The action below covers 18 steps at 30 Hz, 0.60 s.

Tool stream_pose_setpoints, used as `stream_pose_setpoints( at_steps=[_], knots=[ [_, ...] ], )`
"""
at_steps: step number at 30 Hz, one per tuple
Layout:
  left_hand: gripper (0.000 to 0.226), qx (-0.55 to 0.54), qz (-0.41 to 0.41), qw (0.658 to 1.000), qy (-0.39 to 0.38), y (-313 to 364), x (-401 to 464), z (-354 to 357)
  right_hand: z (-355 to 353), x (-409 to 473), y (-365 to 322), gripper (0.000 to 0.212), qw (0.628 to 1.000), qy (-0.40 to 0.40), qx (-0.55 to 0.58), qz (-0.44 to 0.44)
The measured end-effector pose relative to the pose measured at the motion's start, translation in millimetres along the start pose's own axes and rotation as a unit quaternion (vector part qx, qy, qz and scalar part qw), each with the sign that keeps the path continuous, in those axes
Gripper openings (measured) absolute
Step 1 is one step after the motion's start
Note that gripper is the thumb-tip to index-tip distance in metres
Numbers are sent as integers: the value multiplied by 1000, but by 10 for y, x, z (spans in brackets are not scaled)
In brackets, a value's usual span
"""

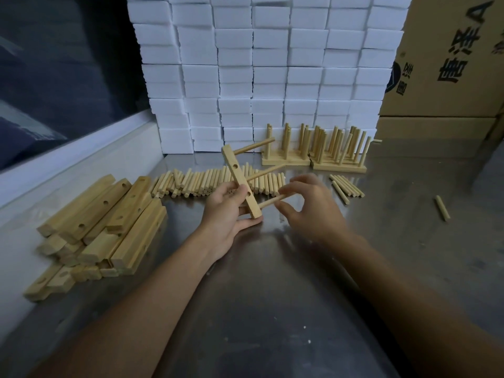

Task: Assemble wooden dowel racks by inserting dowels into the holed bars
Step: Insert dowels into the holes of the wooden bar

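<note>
The holed bar point(240, 181) is tilted above the counter point(272, 282), three dowels already seated. It looks light, stiff and dry, best gripped at its lower end, where the left hand point(231, 211) holds it. The right hand point(305, 203) seems to pinch the lowest dowel point(272, 201), though blur hides the fingertips. Loose dowels point(218, 181) lie just behind, finished racks point(313, 148) farther back.
</note>
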<state>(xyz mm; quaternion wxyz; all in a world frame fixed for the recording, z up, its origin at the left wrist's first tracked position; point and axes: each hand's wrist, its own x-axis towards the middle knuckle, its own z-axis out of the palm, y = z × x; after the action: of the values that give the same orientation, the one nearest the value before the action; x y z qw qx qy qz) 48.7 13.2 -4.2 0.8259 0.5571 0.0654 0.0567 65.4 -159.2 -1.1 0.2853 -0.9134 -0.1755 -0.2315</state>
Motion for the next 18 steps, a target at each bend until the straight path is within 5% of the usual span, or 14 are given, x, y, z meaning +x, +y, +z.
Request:
stream_pose_setpoints(
  at_steps=[7,13,18],
  knots=[
    [12,-44,9,999,-7,-9,-1,-25,5,-11,-11,30,993,89,67,47],
    [15,-36,18,998,-44,9,-46,-29,31,-63,-134,39,996,-10,86,-28],
    [16,1,21,997,-68,3,-68,-21,50,-72,-110,26,995,-38,89,-39]
  ],
)
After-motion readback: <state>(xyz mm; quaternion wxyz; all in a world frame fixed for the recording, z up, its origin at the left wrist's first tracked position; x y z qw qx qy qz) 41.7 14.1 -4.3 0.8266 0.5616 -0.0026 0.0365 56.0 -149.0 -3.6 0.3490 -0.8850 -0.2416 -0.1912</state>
